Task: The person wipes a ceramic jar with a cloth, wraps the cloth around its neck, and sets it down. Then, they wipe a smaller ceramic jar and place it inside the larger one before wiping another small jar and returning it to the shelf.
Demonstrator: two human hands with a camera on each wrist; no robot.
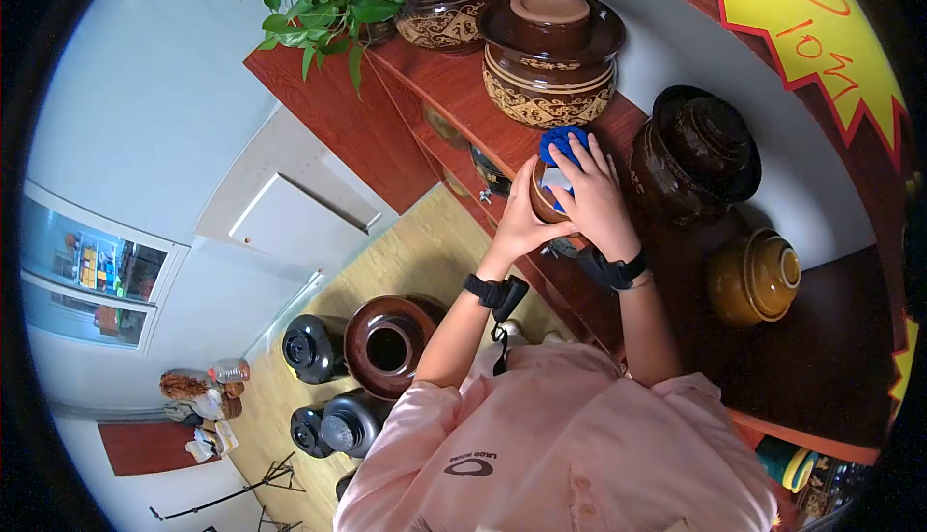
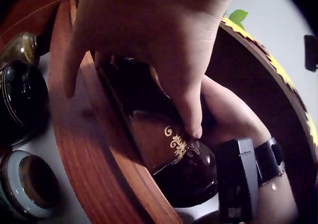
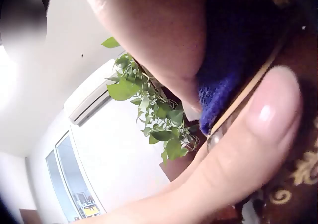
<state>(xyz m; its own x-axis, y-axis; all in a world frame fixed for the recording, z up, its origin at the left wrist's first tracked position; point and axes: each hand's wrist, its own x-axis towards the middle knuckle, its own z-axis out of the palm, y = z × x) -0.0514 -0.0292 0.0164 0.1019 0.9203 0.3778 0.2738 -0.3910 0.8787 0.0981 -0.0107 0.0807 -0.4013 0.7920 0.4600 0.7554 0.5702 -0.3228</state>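
A small brown glazed pot [image 1: 543, 206] with a pale rim is held over the shelf edge. My left hand [image 1: 522, 225] grips its side, fingers on one side and thumb on the other. Cream scrollwork marks the dark glossy wall of the pot [image 2: 171, 142] in the left wrist view. My right hand [image 1: 595, 199] holds a blue cloth [image 1: 563, 142] against the pot's mouth, fingers spread over it. The right wrist view shows the blue cloth [image 3: 217, 101] tucked at the rim beside a thumb. The pot's inside is mostly hidden.
A patterned lidded jar [image 1: 550, 78], a dark jar [image 1: 690, 160] and an ochre pot [image 1: 748, 281] stand on the red-brown shelf [image 1: 801, 358]. A leafy plant [image 1: 309, 1] hangs at its far end. Large crocks [image 1: 362, 349] stand on the floor at left.
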